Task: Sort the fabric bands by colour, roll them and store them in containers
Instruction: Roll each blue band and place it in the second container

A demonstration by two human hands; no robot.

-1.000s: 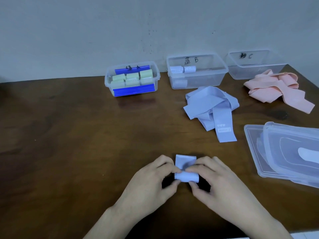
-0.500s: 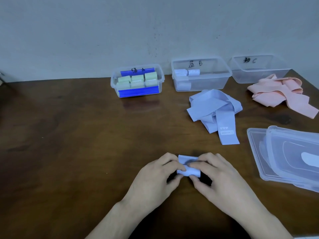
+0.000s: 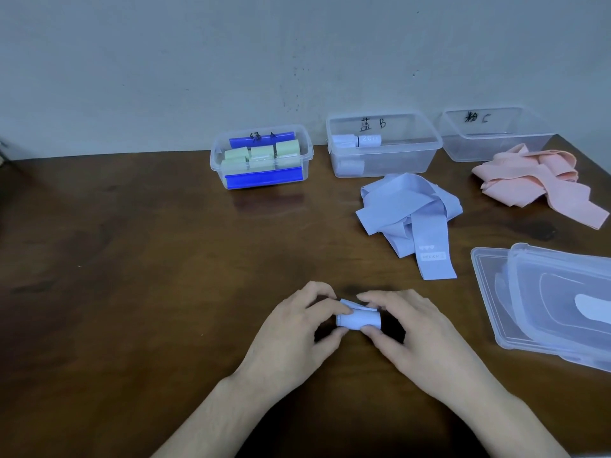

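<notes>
Both grips pinching blue band roll (image 3: pixel 358 319) near table (image 3: pixel 132 259) edge: left hand (image 3: pixel 297 328) one end, right hand (image 3: pixel 416 332) the other

Left hand (image 3: pixel 291 328) and right hand (image 3: pixel 416 335) low, near together, fingers (image 3: pixel 322 304) curled, pinching small blue roll (image 3: pixel 358 319).

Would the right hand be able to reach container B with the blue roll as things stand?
Probably yes: container B is open-topped, and only the loose blue bands lie low between it and the right hand.
</notes>
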